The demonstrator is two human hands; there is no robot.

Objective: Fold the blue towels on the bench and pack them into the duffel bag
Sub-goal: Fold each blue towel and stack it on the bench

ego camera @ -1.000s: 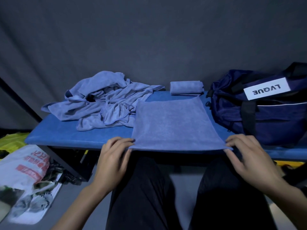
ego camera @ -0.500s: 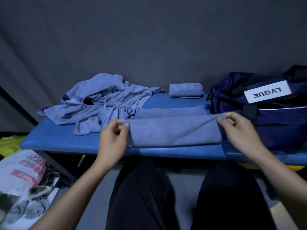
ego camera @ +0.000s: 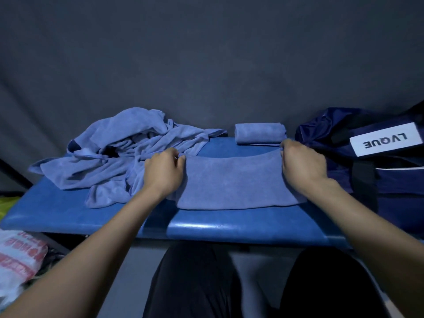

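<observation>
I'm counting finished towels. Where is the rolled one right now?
In the head view, the rolled towel lies at the bench's far edge, right of centre, between the crumpled towel pile and the duffel bag.

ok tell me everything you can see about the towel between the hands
The towel is a blue, soft, napped cloth, lying flat on the blue bench as a wide folded band, fold edge nearest the person. The left hand pinches its far left corner and the right hand its far right corner. It sits between the towel pile and the duffel bag, in front of a rolled towel.
</observation>
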